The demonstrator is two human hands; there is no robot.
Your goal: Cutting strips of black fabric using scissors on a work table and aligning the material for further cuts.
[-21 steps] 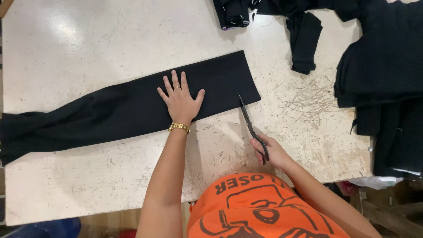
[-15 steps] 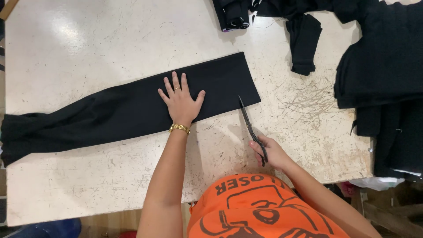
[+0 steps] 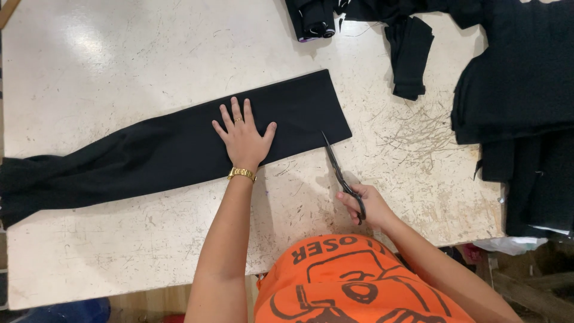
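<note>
White table [image 3: 119,66], left hand [image 3: 244,136] flat on black cloth [image 3: 149,155]

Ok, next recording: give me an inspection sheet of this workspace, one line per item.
Surface: white table, scratched and scuffed, most heavily near the right end.
Job's things: long black fabric strip lying flat across the table; dark scissors, tips beside the strip's right end.
Clutter: pile of black garments at the right; smaller black pieces at the top edge.
Hands: left hand pressed flat on the strip, gold watch at the wrist; right hand gripping the scissors' handles.
Cables: nothing seen.
Surroundings: wood and a white scrap below the table's right edge; blue item at lower left.
</note>
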